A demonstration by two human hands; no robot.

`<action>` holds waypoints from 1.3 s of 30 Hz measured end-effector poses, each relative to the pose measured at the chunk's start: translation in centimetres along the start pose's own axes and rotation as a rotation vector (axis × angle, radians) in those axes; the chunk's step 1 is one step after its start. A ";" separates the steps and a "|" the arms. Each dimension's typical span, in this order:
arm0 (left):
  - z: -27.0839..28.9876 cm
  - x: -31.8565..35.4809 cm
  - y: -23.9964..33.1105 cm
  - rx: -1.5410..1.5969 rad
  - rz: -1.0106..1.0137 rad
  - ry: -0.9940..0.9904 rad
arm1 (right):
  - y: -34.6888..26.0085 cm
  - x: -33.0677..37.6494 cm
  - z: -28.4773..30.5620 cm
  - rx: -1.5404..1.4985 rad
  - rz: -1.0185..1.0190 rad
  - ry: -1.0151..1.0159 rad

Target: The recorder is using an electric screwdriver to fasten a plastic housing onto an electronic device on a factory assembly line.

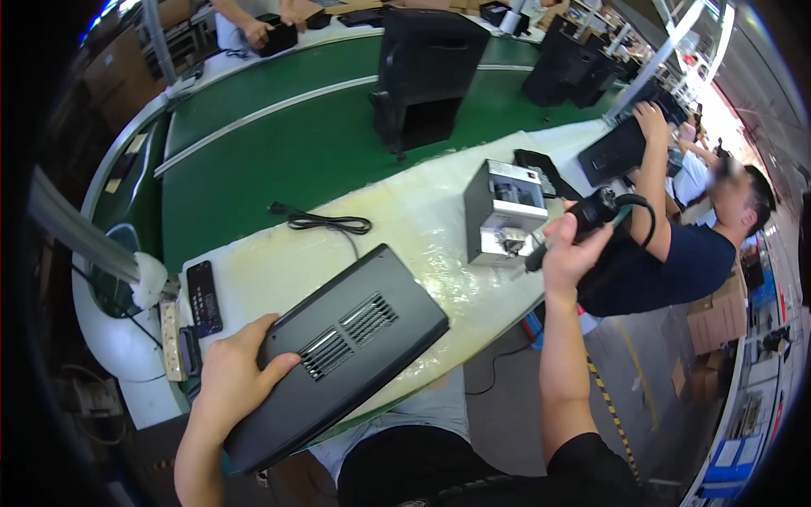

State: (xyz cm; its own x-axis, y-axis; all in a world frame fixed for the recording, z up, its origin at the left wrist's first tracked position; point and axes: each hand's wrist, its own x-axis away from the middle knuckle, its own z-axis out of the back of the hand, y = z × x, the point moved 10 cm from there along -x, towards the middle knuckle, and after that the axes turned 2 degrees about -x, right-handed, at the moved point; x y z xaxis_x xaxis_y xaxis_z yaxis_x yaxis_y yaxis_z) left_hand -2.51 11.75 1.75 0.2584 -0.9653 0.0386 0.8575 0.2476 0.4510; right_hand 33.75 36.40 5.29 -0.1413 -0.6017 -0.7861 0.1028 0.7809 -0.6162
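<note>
My left hand (230,376) grips the left side of a flat black casing (359,362) with two slotted vents. Its thumb lies on the top face near one vent, and the other fingers are partly hidden at the edge. The casing lies slanted on the worktop, its near end out over the table edge. My right hand (568,258) is wrapped round a black corded electric screwdriver (596,211), raised at the right. The tool's lower end points down left, close to a small silver and black screw feeder (485,232), but I cannot tell whether they touch.
A coiled black cable (329,223) lies behind the casing; a black power strip (203,297) is at the left. Beyond runs a green conveyor (253,182) carrying a tall black housing (431,68). A co-worker (688,262) at the right handles a black box (612,154).
</note>
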 end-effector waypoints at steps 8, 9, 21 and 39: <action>0.5 0.6 -0.2 -0.029 -0.045 0.069 | 1.0 -1.4 -2.3 -0.039 0.075 0.060; 0.7 1.0 -0.6 -0.030 -0.019 0.081 | 2.7 -0.9 -2.7 -0.026 0.045 0.020; 0.0 1.1 -1.0 -0.070 -0.165 0.079 | -15.9 -1.6 -7.8 -0.166 0.233 -0.074; -0.8 1.0 -1.2 -0.052 -0.175 0.063 | -27.0 5.9 -24.5 -0.673 0.107 -0.513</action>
State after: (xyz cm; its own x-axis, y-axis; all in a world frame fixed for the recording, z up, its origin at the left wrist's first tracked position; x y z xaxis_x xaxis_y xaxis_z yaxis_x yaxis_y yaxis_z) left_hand -2.89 10.60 0.53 0.1289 -0.9873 -0.0927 0.9133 0.0818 0.3991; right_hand 6.03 15.83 18.47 0.3160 -0.3938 -0.8632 -0.5402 0.6733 -0.5049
